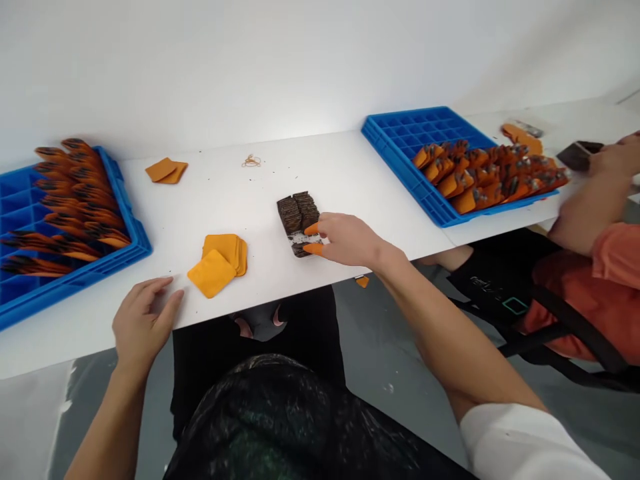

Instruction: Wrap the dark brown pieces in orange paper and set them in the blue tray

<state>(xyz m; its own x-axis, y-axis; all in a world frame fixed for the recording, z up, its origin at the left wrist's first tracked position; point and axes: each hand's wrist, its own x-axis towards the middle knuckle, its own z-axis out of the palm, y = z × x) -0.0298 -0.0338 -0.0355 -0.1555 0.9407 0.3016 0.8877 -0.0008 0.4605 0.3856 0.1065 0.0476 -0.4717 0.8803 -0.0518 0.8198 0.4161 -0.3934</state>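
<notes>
A small box (290,217) of thin dark brown pieces in two rows lies on the white table. My right hand (347,239) reaches into it from the right, with orange covers on thumb and index finger. Those two fingertips are apart, with the crumb-strewn box bottom showing between them. One touches the dark rows, the other the few pieces at the near end. My left hand (145,317) rests at the table's front edge, fingers spread and holding nothing. Right of it lies a loose stack of orange-yellow square pieces (223,257).
Blue compartment trays stand left (135,233) and right (400,167), partly filled with orange-and-dark bundles. Two orange squares (167,171) and several rubber bands (251,161) lie farther back. A co-worker's hand (617,160) holds a dark box at right. An orange scrap (362,282) is on the floor.
</notes>
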